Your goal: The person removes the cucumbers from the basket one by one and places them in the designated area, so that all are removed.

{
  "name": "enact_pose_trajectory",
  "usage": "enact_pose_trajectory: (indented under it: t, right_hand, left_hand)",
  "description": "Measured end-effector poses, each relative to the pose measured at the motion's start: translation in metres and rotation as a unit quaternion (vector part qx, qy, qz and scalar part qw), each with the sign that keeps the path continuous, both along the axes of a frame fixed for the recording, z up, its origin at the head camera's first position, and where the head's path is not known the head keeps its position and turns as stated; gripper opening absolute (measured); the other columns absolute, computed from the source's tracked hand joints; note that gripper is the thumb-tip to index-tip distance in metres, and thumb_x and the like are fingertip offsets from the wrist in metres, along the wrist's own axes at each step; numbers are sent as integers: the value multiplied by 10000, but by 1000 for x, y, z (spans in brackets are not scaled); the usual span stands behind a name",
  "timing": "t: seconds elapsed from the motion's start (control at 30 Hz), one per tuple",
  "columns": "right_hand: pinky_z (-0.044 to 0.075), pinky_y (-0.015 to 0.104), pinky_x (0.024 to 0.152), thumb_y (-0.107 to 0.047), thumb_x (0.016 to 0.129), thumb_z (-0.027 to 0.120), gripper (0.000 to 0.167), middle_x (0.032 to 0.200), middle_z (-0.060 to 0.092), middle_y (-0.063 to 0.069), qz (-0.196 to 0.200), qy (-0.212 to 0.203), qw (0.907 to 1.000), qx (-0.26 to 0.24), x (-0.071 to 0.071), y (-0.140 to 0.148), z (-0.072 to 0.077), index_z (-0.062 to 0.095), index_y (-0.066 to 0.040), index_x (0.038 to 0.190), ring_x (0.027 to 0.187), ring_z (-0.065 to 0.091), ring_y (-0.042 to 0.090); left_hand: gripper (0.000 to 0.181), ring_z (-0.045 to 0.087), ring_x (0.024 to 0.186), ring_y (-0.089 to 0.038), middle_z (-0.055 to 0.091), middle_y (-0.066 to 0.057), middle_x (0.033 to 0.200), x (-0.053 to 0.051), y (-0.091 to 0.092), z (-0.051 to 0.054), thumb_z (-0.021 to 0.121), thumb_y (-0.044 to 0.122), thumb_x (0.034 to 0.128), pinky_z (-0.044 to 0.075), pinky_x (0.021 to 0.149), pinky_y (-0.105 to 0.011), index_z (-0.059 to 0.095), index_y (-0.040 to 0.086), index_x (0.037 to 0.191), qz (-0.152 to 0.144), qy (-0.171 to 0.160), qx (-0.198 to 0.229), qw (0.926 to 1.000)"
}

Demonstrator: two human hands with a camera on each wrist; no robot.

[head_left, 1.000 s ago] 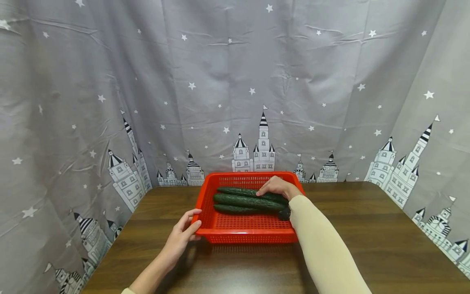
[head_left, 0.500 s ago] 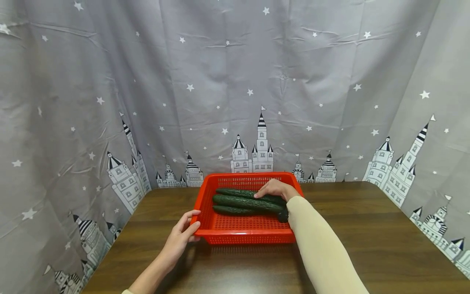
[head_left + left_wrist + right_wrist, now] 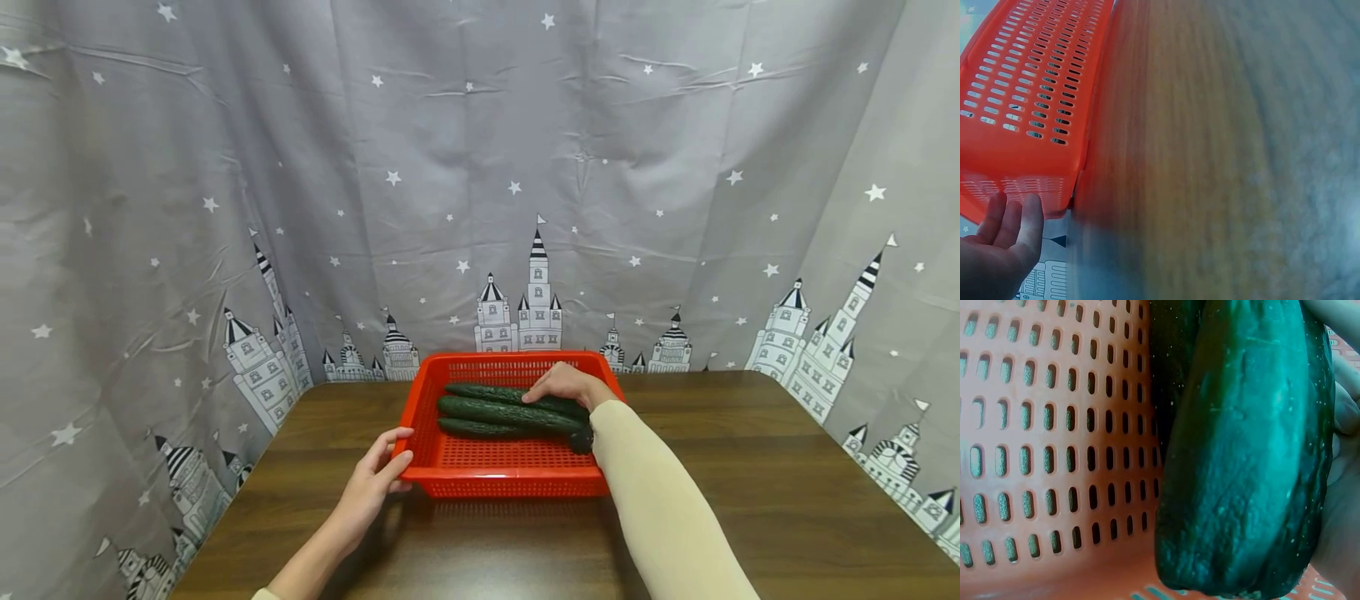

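Note:
Several dark green cucumbers lie side by side in a red plastic basket. My right hand reaches over the right side and holds the rear cucumber, thumb toward me. In the right wrist view, one cucumber fills the middle, and part of my hand shows behind it. My left hand grips the basket's front left corner, thumb and fingers at the rim. The left wrist view has its fingertips against the outer wall; the thumb is hidden there.
The basket stands near the back of a brown wooden table. Behind the table hangs a grey curtain printed with castles and stars. A dark round object sits at my right wrist, above the cucumbers' right ends.
The head view has shifted slightly. Both hands, the basket and the cucumbers keep their places.

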State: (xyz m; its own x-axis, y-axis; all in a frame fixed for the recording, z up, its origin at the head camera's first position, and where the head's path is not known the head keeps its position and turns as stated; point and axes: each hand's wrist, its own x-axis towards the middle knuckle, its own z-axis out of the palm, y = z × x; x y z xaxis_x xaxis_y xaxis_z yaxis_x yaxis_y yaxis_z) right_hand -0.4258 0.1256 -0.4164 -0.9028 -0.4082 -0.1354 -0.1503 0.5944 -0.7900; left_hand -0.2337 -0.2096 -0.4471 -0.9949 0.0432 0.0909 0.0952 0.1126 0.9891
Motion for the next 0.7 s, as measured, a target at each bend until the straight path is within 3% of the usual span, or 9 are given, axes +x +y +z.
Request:
enact_pose_trajectory:
  t: [0.7]
  right_hand:
    - [534, 243, 742, -241, 789, 852, 251, 985, 783, 37, -95, 130, 9990, -425, 1, 3, 16, 817, -94, 990, 871, 685, 77]
  left_hand:
    - [408, 650, 947, -210, 555, -229, 1217, 2, 0, -1, 589, 200, 1019, 575, 812, -362, 496, 124, 1409, -42, 49, 12, 10000]
